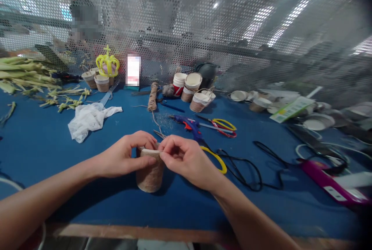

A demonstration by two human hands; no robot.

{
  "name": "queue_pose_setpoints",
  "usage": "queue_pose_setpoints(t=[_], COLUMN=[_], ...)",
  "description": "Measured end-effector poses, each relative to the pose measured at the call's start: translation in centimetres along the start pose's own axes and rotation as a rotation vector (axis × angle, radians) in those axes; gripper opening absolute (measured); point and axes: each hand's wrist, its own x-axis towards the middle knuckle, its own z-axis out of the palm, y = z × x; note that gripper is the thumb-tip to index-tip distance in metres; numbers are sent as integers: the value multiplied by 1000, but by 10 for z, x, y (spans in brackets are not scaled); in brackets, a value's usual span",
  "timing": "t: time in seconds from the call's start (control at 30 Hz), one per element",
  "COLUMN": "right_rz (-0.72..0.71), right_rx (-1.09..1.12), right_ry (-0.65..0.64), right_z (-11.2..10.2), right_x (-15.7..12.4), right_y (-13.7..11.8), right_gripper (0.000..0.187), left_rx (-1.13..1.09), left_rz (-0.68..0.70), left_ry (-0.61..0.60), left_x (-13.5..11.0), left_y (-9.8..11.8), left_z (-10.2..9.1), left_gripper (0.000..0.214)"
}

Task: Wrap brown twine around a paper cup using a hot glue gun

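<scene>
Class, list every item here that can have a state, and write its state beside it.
twine-wrapped cup, upright on the blue table, gripped by both hands.
left hand, closed round the cup's side.
right hand, fingertips pinched at the cup's rim.
twine spool, partly unwound, a strand trailing loose.
glue gun, lying on its side.
scissors, lying flat.
white cloth, crumpled.
yellow crown, upright.

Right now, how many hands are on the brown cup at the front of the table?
2. The left hand grips the brown cup on its left side near the rim; the right hand pinches the rim from the right.
</scene>
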Motion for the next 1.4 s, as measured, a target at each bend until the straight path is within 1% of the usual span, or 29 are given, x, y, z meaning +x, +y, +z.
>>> queue_pose_setpoints(t=[0.2,0.37,0.5,0.6,0.73,0.87,1.07,1.17,1.3,1.4], right_rz=[-11,-32,-83,-102,-106,-104,-107,-118,-178,-261], right_rx=[-16,-62,-120,-161,-199,-198,-195,-225,-238,-223], right_ry=[5,32,37,30,36,40,42,51,75,140], right_z=[-4,-2,2,3,1,0,3,4,3,0], right_x=[-1,-1,-3,-4,-3,-3,-3,-3,-2,-2], right_y=[-3,-2,-2,-3,-5,-5,-4,-5,-7,-7], right_gripper=[10,11,12,11,9,8,10,10,11,6], left_rx=[-90,-8,65,62,85,87,81,51,-33,-82], left_rz=[-13,9,-6,12,48,39,10,-16,-58,-65], left_ry=[18,18,49,53,42,33,50,50,36,64], left_x=[0,0,-1,-1,1,1,-1,0,-1,-2], left_y=[-5,-6,-1,2,3,4,5,7,7,4], left_z=[-2,-2,0,2,1,0,1,2,0,-3], left_gripper=[11,8,10,7,13,15,9,10,13,12])
